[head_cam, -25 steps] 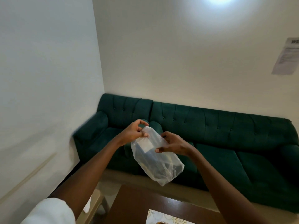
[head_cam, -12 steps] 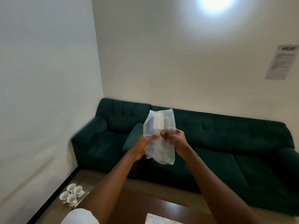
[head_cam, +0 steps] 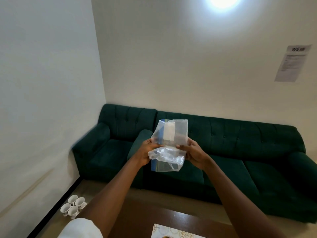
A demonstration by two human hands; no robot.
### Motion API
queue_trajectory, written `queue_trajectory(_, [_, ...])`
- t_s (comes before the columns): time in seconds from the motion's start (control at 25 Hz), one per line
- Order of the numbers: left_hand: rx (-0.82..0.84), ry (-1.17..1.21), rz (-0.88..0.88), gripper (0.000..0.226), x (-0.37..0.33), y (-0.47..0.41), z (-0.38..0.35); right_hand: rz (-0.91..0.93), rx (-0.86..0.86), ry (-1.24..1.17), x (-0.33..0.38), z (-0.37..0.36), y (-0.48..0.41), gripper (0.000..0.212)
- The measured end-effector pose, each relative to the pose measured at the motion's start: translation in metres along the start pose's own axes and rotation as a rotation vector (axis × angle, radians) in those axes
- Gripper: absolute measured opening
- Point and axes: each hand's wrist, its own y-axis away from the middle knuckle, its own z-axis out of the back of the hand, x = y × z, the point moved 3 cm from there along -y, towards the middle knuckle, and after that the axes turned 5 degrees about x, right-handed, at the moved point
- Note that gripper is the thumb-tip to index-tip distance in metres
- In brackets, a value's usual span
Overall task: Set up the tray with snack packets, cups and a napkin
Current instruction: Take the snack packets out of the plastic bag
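Both hands up at frame centre, holding a clear plastic bag [head_cam: 169, 145] in the air in front of the green sofa [head_cam: 223, 152]. Left hand [head_cam: 145, 152] closed on the bag's left edge, right hand [head_cam: 193, 152] closed on its right edge, thumbs pressing on the near face around mid-height. Bag is upright, top half flat, lower half crumpled and folded toward the camera. Whitish rectangle visible through the upper part, blue strip along the left side; can't tell what's inside.

Four white cups [head_cam: 72, 206] clustered on the floor at 8 o'clock from the bag, near the left wall's dark skirting, openings up.

Dark brown tabletop [head_cam: 142, 219] at 6 o'clock, bottom of frame. A patterned light item [head_cam: 164, 231] lies on it at the bottom edge, mostly cut off, can't identify it.

White sleeve [head_cam: 80, 229] at lower left. Printed sheet [head_cam: 291, 63] on the back wall at 2 o'clock. Ceiling light [head_cam: 223, 0] at 12 o'clock.
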Motion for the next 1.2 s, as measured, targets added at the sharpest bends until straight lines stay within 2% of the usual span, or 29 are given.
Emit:
queue_trajectory(0.12, [-0.065,0.105,-0.003,0.022,-0.002,0.000,0.001,0.002,0.106,-0.085,-0.001,-0.003,0.000,0.061])
queue_trajectory(0.16, [-0.072,0.155,0.029,0.028,-0.001,0.000,0.001,0.008,0.100,-0.079,-0.002,-0.004,0.000,0.060])
queue_trajectory(0.28, [-0.014,0.205,0.117,0.023,0.005,0.003,0.000,0.034,-0.027,-0.048,-0.006,0.000,0.003,0.045])
queue_trajectory(0.36, [0.041,0.282,0.182,0.044,0.010,0.004,0.002,0.075,-0.088,-0.030,-0.001,0.007,0.008,0.050])
queue_trajectory(0.44, [0.107,0.360,0.245,0.074,0.010,0.002,0.004,0.109,-0.115,0.083,0.010,0.012,0.013,0.055])
queue_trajectory(0.52, [0.251,0.274,0.319,0.107,0.008,-0.001,0.005,0.101,-0.093,0.268,0.017,0.013,0.016,0.054])
queue_trajectory(0.56, [0.325,0.209,0.358,0.115,0.010,0.000,0.001,0.082,-0.069,0.365,0.018,0.013,0.019,0.053])
queue_trajectory(0.6, [0.396,0.159,0.399,0.114,0.013,-0.001,-0.004,0.063,-0.053,0.455,0.019,0.012,0.023,0.051])
queue_trajectory(0.68, [0.461,0.057,0.479,0.098,0.025,-0.001,-0.016,0.051,-0.072,0.593,0.023,0.013,0.034,0.052])
queue_trajectory(0.8, [0.447,-0.039,0.508,0.069,0.047,-0.006,-0.038,0.079,-0.191,0.613,0.028,0.024,0.059,0.052])
queue_trajectory(0.88, [0.423,0.006,0.447,0.061,0.058,-0.010,-0.063,0.096,-0.375,0.503,0.025,0.043,0.083,0.046])
queue_trajectory(1.0, [0.385,0.110,0.315,0.044,0.079,-0.014,-0.114,0.125,-0.663,0.161,0.008,0.078,0.137,0.026])
queue_trajectory(1.08, [0.272,0.240,0.260,0.041,0.099,-0.011,-0.151,0.062,-0.722,0.025,-0.014,0.089,0.173,0.044])
queue_trajectory(1.2, [0.127,0.381,0.272,0.046,0.138,0.001,-0.207,0.009,-0.771,0.035,-0.043,0.093,0.207,0.064])
